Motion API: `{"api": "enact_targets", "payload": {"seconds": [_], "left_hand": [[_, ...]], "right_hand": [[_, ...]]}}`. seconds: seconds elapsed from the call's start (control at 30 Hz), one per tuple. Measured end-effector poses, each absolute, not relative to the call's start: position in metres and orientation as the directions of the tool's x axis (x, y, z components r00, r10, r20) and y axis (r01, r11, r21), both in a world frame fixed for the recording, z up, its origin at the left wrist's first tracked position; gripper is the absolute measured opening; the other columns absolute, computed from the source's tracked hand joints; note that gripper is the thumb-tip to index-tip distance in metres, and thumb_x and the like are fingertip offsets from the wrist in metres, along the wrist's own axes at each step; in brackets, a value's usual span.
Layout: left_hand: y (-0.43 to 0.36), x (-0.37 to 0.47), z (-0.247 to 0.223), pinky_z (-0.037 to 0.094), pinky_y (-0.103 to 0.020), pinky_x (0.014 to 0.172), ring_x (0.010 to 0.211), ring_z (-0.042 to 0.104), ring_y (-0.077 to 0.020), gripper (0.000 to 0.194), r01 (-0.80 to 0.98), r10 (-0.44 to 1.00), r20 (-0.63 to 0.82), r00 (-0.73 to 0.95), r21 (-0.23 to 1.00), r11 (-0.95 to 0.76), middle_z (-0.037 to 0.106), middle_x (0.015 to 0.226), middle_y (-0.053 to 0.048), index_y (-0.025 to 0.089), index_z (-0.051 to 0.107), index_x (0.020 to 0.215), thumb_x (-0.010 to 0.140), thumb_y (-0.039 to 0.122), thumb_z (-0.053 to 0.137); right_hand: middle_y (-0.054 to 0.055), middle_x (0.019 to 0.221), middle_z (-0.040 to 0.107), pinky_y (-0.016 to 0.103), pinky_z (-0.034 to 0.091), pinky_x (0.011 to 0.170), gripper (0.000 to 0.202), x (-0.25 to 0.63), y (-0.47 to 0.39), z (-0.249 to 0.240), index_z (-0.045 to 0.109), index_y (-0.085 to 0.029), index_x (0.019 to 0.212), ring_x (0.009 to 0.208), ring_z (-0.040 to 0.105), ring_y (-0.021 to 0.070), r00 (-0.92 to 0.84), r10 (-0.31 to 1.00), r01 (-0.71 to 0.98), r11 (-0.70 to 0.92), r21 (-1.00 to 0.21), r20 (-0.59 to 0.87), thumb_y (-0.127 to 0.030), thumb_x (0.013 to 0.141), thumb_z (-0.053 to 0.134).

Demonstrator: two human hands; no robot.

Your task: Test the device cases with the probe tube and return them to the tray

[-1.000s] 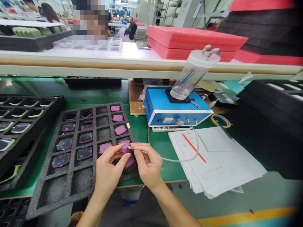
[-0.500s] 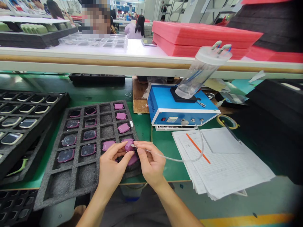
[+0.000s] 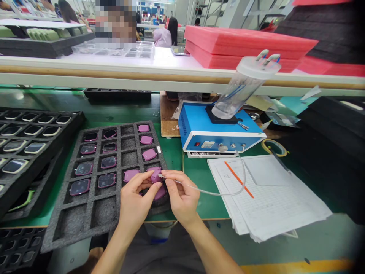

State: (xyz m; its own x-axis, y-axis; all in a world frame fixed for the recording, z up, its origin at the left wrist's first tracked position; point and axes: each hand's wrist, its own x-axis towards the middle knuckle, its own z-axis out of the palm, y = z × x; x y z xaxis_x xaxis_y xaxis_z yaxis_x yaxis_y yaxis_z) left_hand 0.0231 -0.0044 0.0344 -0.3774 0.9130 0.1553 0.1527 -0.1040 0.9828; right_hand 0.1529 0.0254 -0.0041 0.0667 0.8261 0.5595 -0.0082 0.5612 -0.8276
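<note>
My left hand grips a small purple case between thumb and fingers, over the lower right of a grey foam tray. Pinched in my right hand is the tip end of a clear tube, its point touching or right beside the case. The tube curves back to the front of a blue box. Purple-framed watch faces fill slots at the tray's left, and purple cases lie in its right slots.
Papers with an orange strip lie at the right, near a tape roll. A clear cylinder leans above the blue box. Black trays of watches stand at the left. A shelf crosses behind, with people beyond.
My hands hold almost the same pose, with the tube tip still at the case. In the background, a person in pale purple has shifted slightly.
</note>
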Motion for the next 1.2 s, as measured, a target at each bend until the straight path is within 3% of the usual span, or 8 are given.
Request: {"api": "enact_targets", "payload": {"seconds": [0.27, 0.7, 1.2], "left_hand": [[-0.0036, 0.0228, 0.0338, 0.068, -0.03, 0.074, 0.076, 0.077, -0.0194, 0.029, 0.157, 0.915, 0.141, -0.378, 0.984, -0.086, 0.079, 0.087, -0.005, 0.018, 0.083, 0.1, 0.073, 0.029, 0.086], [-0.0015, 0.0217, 0.0317, 0.067, -0.025, 0.073, 0.074, 0.077, -0.0173, 0.029, 0.17, 0.912, 0.156, -0.38, 0.981, -0.097, 0.08, 0.088, -0.004, 0.018, 0.083, 0.1, 0.073, 0.027, 0.086], [-0.0017, 0.0213, 0.0308, 0.067, -0.024, 0.073, 0.076, 0.077, -0.0175, 0.029, 0.18, 0.91, 0.178, -0.375, 0.977, -0.117, 0.081, 0.091, -0.005, 0.019, 0.084, 0.101, 0.074, 0.028, 0.086]], "right_hand": [[0.008, 0.099, 0.081, 0.038, 0.067, 0.086, 0.013, 0.1519, 0.0258, -0.0015, 0.075, -0.023, 0.1, 0.095, 0.079, 0.0211, 0.076, 0.819, 0.014, 0.57, -0.821, 0.569, -0.019, 0.099, 0.063], [0.008, 0.098, 0.081, 0.036, 0.068, 0.084, 0.013, 0.1506, 0.0282, 0.0004, 0.075, -0.022, 0.1, 0.093, 0.079, 0.0203, 0.088, 0.809, 0.011, 0.582, -0.813, 0.58, -0.019, 0.099, 0.063], [0.007, 0.101, 0.081, 0.035, 0.065, 0.09, 0.017, 0.1508, 0.0284, -0.0023, 0.076, -0.023, 0.103, 0.097, 0.078, 0.0189, 0.074, 0.815, -0.05, 0.578, -0.815, 0.574, -0.013, 0.098, 0.064]]}}
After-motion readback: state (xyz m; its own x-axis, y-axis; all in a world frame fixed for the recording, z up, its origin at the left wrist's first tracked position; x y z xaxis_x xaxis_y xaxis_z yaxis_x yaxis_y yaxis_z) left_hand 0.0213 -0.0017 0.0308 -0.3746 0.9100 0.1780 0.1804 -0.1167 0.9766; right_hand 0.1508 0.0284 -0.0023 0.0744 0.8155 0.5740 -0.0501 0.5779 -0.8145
